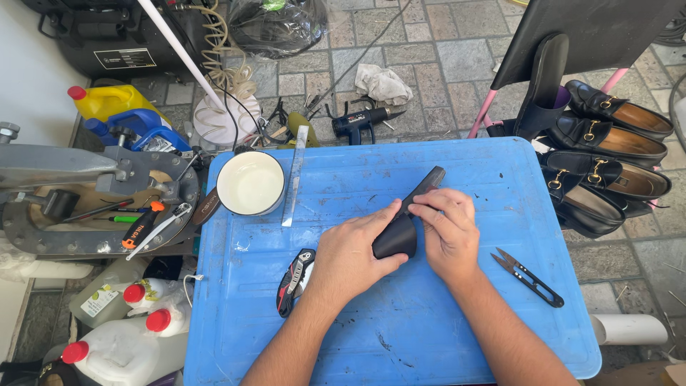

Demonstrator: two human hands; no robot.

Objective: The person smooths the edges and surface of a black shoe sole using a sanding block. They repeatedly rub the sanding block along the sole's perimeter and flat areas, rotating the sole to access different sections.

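Both hands [400, 239] clasp black shoe piece [400, 232] between them; blue table [400, 336] beneath.

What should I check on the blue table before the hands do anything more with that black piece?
1. Both hands on the black piece: ok, left hand cups its rounded end, right hand pinches the top.
2. Piece resting on the blue table: ok.
3. Thread snips apart from the right hand: ok.
4. Folding knife blade shut: cannot tell; it lies beside the left wrist.
5. White bowl and metal ruler apart from the hands: ok.
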